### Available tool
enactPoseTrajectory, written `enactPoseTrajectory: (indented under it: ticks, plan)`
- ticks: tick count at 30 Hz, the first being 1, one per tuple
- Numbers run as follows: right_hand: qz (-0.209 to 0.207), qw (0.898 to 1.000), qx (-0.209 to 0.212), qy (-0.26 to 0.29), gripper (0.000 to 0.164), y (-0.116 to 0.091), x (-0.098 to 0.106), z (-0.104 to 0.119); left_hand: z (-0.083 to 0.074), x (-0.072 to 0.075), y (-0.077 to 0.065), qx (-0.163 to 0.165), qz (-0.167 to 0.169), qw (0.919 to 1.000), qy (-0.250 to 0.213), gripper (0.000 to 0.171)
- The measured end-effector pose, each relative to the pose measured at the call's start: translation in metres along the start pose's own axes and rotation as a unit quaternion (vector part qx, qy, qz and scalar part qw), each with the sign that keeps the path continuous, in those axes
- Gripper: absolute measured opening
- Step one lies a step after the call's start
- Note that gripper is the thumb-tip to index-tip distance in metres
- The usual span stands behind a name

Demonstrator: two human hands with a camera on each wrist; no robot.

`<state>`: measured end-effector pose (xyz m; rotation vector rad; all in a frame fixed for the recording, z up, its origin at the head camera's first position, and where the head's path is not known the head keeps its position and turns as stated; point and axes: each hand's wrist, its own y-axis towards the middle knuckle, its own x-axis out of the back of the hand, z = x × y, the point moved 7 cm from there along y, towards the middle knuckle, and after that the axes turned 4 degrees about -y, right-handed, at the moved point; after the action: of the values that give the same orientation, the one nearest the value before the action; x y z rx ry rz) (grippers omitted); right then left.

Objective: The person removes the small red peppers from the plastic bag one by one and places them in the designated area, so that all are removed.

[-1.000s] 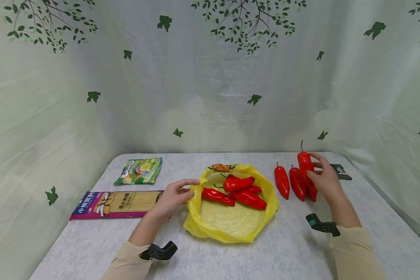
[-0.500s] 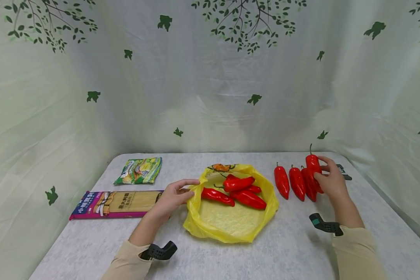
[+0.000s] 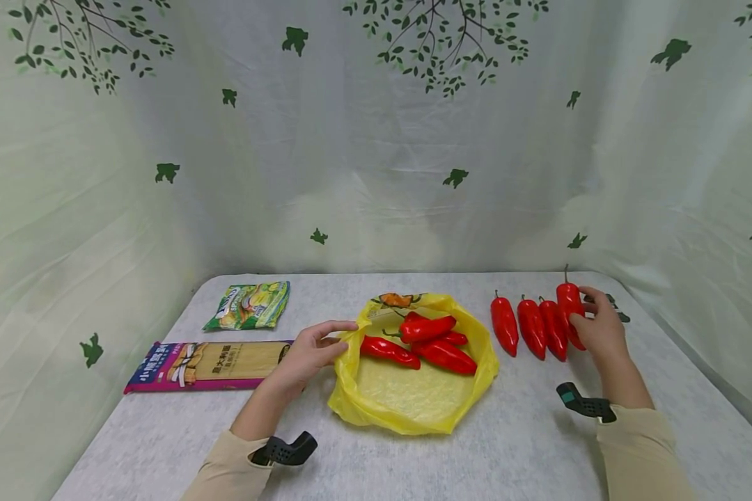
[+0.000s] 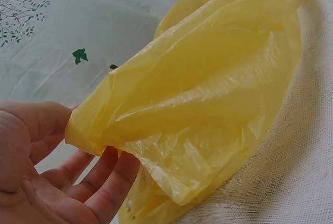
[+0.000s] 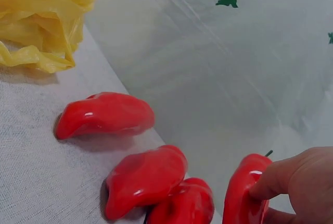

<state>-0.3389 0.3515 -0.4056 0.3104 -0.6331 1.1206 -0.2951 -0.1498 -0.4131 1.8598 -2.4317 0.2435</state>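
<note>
A yellow plastic bag (image 3: 413, 414) lies with its mouth spread wide, and several red peppers (image 3: 445, 356) rest inside. My left hand (image 3: 310, 355) pinches the bag's left rim; in the left wrist view the thumb and fingers (image 4: 117, 182) grip the thin film. To the right of the bag, my right hand (image 3: 601, 327) holds a red pepper (image 3: 569, 306) between thumb and fingers, stem pointing away. It stands at the right end of a row with three other red peppers (image 3: 531, 327) on the table. In the right wrist view the held pepper (image 5: 243, 190) is partly cut off below.
A green snack packet (image 3: 248, 306) lies at the back left of the pale table (image 3: 363, 466). Nearer, a long purple-edged packet (image 3: 225, 365) reaches behind my left wrist. A dark flat item (image 3: 615, 309) lies partly behind my right hand. A leaf-print curtain (image 3: 376, 174) surrounds the table.
My right hand has moved right and slightly nearer with its pepper, uncovering the third pepper of the row. The left hand and the bag have stayed in place.
</note>
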Motion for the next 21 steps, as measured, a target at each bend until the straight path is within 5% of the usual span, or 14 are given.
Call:
enactPoseTrajectory:
  ticks: [21]
  plan:
    - [-0.002, 0.999, -0.036, -0.033, 0.073, 0.009, 0.001, -0.023, 0.001, 0.000, 0.000, 0.002, -0.002, 1.0000, 0.001, 0.036]
